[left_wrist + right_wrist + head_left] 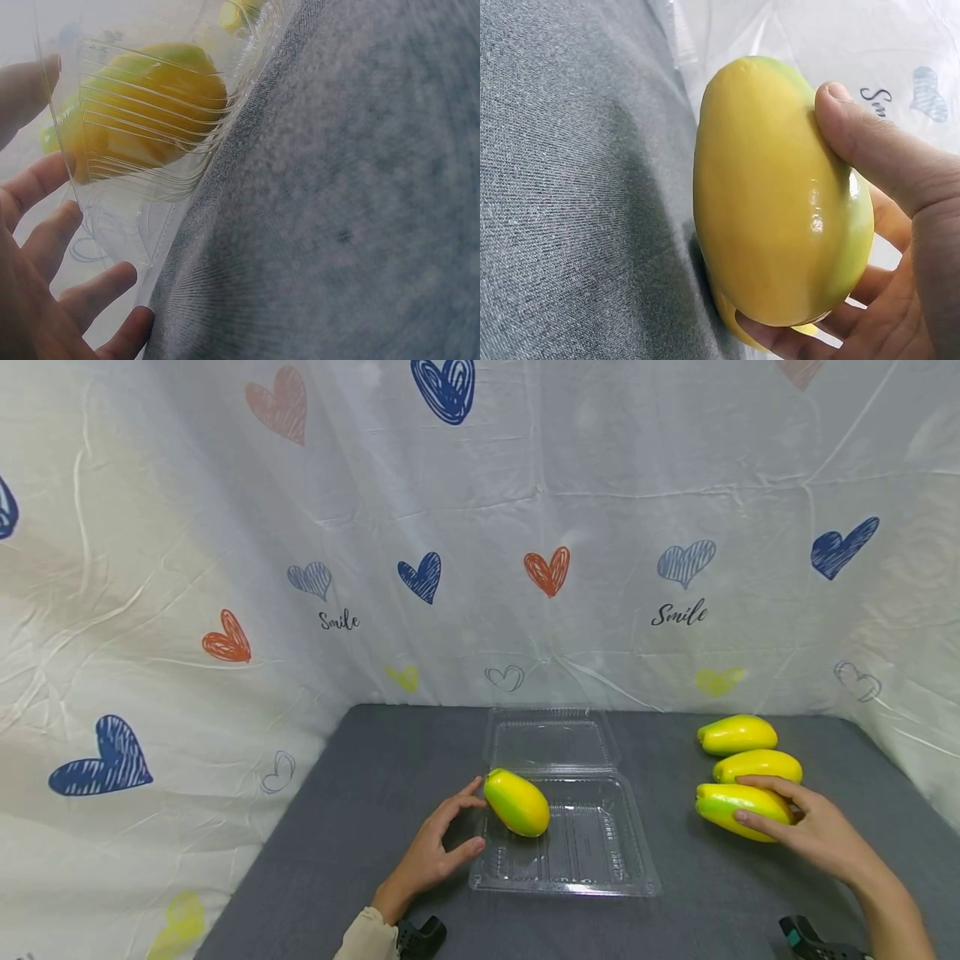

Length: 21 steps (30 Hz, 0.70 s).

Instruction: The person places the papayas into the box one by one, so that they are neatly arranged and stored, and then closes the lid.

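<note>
On the left of the worktop, the left hand stands beside the clear container, fingers spread along its left rim, perhaps to steady so light a tray; whether they press on it I cannot tell. The first papaya lies slantwise in the left half of the base, its narrow end reaching over the left rim, likely because it is rather long for a flat fit at that angle. The lid is folded back behind, which leaves the base open from above. Well apart to the right, the far papaya, middle papaya and near papaya lie roughly side by side. The right hand curls thumb and fingers around the near papaya's broad end, presumably for a secure hold on smooth skin.
</note>
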Each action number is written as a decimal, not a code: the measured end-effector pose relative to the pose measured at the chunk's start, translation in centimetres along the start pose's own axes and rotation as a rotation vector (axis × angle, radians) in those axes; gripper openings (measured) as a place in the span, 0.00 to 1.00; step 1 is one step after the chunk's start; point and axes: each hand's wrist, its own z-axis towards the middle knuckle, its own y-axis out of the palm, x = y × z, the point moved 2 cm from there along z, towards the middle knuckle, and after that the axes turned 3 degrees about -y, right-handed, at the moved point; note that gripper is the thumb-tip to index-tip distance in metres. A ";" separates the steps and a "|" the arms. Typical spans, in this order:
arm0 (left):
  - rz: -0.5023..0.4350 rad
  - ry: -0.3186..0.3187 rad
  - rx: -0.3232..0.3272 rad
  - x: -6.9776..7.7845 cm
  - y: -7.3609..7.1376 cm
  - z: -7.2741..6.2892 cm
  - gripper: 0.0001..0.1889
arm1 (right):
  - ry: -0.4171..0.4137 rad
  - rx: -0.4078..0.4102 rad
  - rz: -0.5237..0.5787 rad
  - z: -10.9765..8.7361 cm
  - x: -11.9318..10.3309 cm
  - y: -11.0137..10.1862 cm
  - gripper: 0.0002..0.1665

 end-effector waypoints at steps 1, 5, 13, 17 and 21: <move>0.001 0.002 0.001 0.0 0.0 0.0 0.23 | 0.000 0.001 -0.002 0.0 0.0 0.0 0.39; 0.001 0.001 -0.001 0.0 0.0 0.0 0.23 | -0.009 0.008 -0.003 0.1 -0.1 0.1 0.39; 0.006 0.008 0.004 0.1 0.0 0.0 0.23 | -0.045 0.025 0.044 0.0 -0.5 0.1 0.36; 0.006 0.013 0.004 0.1 0.0 0.0 0.24 | -0.055 0.031 0.052 0.0 -0.7 0.1 0.36; 0.006 0.006 0.001 0.0 0.0 0.0 0.24 | -0.052 0.027 0.050 0.0 -0.9 0.2 0.36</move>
